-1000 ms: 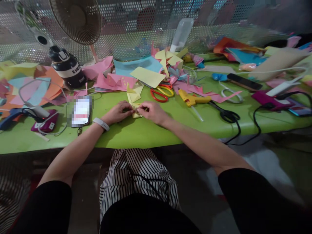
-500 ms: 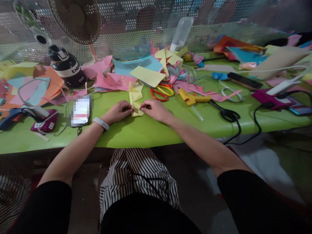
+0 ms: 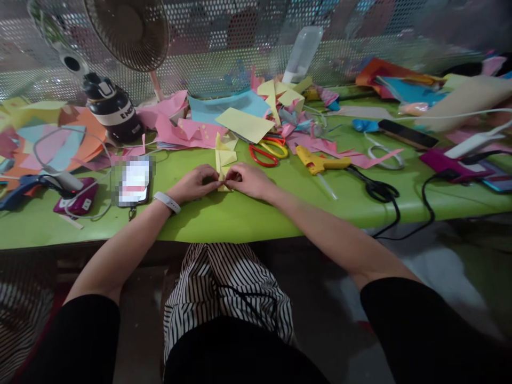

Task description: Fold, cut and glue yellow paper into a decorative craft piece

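Observation:
A small folded piece of yellow paper lies on the green tabletop, its upper part showing beyond my fingers. From the left, my left hand pinches the paper's near part between thumb and fingers. My right hand closes on the same part from the other side, and the fingertips of both hands nearly meet. The fingers hide much of the paper's near end. Scissors with red and yellow handles lie just beyond my right hand. A larger pale yellow sheet rests behind the folded piece.
A yellow glue gun lies to the right, its black cord running off the front edge. At left are a phone, a purple power socket and a black bottle. A fan and coloured paper scraps stretch along the back.
My right hand has moved left, closer to my left hand, so that its fingers now cover the near part of the yellow paper. The view has shifted slightly.

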`<state>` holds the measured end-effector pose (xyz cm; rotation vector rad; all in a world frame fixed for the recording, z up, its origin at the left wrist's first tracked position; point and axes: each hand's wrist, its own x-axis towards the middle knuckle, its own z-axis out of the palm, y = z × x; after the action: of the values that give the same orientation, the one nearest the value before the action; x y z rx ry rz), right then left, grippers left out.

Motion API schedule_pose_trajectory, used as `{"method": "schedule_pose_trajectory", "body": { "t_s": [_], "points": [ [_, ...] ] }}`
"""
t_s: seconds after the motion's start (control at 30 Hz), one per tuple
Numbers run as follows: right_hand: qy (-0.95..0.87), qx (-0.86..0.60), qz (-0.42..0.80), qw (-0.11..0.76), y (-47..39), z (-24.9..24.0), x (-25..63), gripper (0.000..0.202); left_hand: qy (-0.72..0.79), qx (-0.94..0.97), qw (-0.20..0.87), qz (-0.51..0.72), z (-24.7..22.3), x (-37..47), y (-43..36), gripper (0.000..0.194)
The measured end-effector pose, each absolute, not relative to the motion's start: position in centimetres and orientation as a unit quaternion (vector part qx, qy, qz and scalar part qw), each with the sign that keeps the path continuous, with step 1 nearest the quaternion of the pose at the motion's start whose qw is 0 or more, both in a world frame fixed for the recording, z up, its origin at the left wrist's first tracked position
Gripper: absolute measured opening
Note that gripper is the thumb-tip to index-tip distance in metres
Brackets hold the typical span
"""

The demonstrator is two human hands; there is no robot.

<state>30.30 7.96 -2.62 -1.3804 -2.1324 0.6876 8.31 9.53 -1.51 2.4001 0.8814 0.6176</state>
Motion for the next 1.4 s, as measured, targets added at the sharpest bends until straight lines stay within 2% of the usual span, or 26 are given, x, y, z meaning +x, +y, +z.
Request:
{"method": "schedule_pose_trajectory", "body": {
  "t_s": [0.17, 0.5, 0.73, 0.93, 1.17, 1.4],
  "points": [
    [-0.785, -0.518, 0.242, 0.238, 7.9, -2.4, 30.0, 0.013, 0.277, 0.905, 0.249, 0.206, -1.2, 7.9, 9.4, 0.024],
    [-0.798, -0.510, 0.223, 0.231, 8.1, -2.7, 30.1, 0.006, 0.317, 0.890, 0.240, 0.222, -1.6, 8.3, 9.6, 0.026],
    [-0.789, -0.409, 0.371, 0.270, 9.5, -3.7, 32.0, 0.012, 0.344, 0.882, 0.234, 0.224, -1.8, 8.7, 9.4, 0.024],
    [-0.780, -0.386, 0.415, 0.265, 9.9, -3.5, 32.6, 0.015, 0.368, 0.869, 0.231, 0.236, -1.7, 8.9, 9.3, 0.019],
    [-0.764, -0.377, 0.450, 0.267, 10.3, -3.3, 33.3, 0.020, 0.424, 0.835, 0.242, 0.252, -2.2, 8.7, 9.4, 0.023],
    [-0.796, -0.408, 0.365, 0.258, 9.7, -2.8, 32.6, 0.020, 0.397, 0.851, 0.224, 0.260, -1.9, 8.7, 9.3, 0.017]
  ]
}}
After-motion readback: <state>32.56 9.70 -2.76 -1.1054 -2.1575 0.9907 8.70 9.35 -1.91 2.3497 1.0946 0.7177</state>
